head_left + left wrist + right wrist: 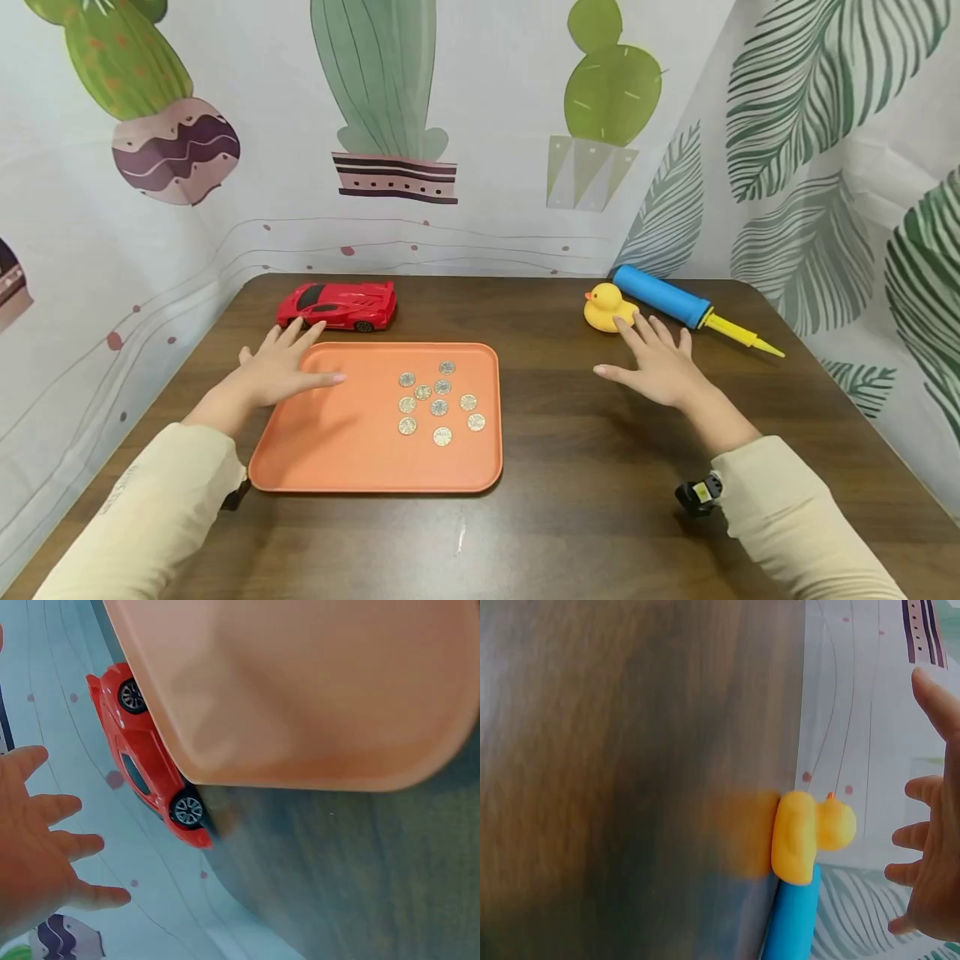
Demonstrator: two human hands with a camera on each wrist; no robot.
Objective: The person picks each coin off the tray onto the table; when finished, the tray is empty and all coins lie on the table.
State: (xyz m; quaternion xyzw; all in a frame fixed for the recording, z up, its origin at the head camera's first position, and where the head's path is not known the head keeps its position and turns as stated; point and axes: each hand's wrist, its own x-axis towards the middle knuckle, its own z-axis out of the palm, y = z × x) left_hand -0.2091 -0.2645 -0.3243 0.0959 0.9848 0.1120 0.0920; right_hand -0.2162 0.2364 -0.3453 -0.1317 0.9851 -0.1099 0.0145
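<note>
My left hand hovers with spread fingers over the left side of an orange tray, holding nothing. Just beyond its fingertips is a red toy sports car, also seen beside the tray in the left wrist view. Several small metallic coins lie scattered on the tray's right half. My right hand, fingers spread and holding nothing, is above the table at the right. Its fingertips overlap a yellow rubber duck in the head view. In the right wrist view the duck stands apart from the fingers.
Behind the duck lies a blue hand pump with a yellow nozzle, angled toward the right edge. The dark wooden table ends at a hanging cloth printed with cacti and leaves. A small black device sits at my right wrist.
</note>
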